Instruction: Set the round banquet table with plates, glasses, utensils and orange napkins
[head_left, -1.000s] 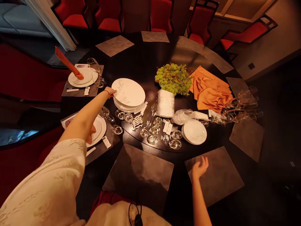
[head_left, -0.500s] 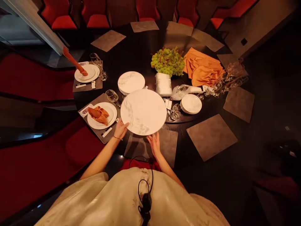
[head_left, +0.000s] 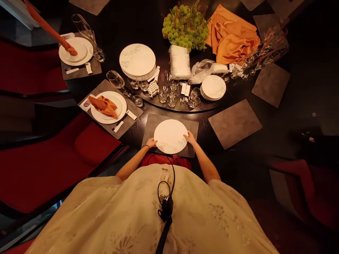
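- My left hand (head_left: 152,142) grips the rim of the white plate (head_left: 171,136) at about its 8 o'clock, fingers curled narrowly over the edge.
- My right hand (head_left: 190,138) holds the same rim at 3 o'clock, fingers lying along the edge.
- The plate sits level over the middle of the grey placemat (head_left: 195,125) right in front of me. I cannot tell whether it is fully resting on the mat.
- At 12 o'clock from the plate, on the round dark turntable (head_left: 159,106), is a cluster of small glasses (head_left: 169,97).
- At 11 o'clock, further in, is a stack of large plates (head_left: 137,60).
- At 1 o'clock is a stack of small plates (head_left: 213,87).
- At 10 o'clock is a laid setting with an orange napkin (head_left: 103,106) on its plates.
- At 3 o'clock, just beside my mat, lies a bare placemat (head_left: 234,123).
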Action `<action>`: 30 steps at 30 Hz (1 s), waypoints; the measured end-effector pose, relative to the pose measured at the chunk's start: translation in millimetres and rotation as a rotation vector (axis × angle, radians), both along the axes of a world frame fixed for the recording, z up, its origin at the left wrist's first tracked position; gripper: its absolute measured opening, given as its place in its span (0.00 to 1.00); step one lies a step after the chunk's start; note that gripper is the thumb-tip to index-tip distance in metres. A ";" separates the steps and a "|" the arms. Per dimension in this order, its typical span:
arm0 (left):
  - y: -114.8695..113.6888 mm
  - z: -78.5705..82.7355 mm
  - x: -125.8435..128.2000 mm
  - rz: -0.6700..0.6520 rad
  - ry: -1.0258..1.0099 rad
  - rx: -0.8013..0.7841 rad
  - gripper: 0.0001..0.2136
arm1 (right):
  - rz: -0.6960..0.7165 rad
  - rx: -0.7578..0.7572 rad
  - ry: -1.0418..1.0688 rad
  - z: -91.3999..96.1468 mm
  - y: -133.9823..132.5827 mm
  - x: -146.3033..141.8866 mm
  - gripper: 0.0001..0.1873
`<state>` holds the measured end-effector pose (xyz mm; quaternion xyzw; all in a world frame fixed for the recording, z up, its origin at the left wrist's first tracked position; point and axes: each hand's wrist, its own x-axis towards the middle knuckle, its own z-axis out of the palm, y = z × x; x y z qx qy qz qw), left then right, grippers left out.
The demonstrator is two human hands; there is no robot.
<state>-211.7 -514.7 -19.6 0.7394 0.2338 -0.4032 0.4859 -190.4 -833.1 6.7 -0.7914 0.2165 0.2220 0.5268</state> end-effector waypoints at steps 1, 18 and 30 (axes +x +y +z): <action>-2.6 -4.3 -3.1 -0.021 0.010 0.021 0.10 | 0.046 -0.079 0.026 -3.1 -1.9 3.6 0.20; 4.0 4.1 9.7 -0.392 -0.095 0.300 0.09 | 0.332 -0.701 0.107 6.1 4.8 3.6 0.22; 152.9 161.9 322.0 -0.034 -0.779 -0.261 0.19 | 0.334 -0.136 -0.348 62.8 126.5 278.5 0.20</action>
